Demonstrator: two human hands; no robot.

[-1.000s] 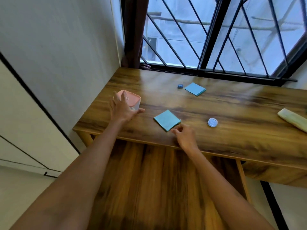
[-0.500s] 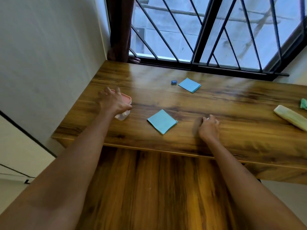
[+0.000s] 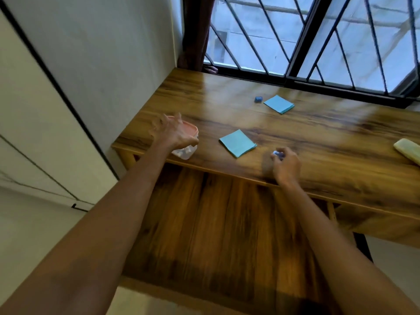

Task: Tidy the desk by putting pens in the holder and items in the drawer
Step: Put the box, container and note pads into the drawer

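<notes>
- We lean over the wooden tabletop (image 3: 318,142), with the pulled-out drawer (image 3: 216,223) open under our arms; from what we can see, nothing lies in it yet.
- Half a second ago our right hand (image 3: 286,165) lay over the small white round item on the wood; now it has lifted that small round item (image 3: 275,153) off the surface, pinched in a narrow grip at the fingertips, just right of the near pad. We judge that the next move is to carry it back and drop it in the drawer.
- Our left hand (image 3: 176,134) stays on the pink-lidded container (image 3: 187,142) at the near left corner, fingers curled over the lid from above. It has slid closer to the edge, so we judge it is also on its way to the drawer.
- Count on the tabletop: two light blue paper pads, the near pad (image 3: 237,143) and the far pad (image 3: 279,104); one small dark blue item (image 3: 258,99) just beside the far pad; one pale yellow object (image 3: 408,151) cut by the right edge.
- We see no pens and no holder here.
</notes>
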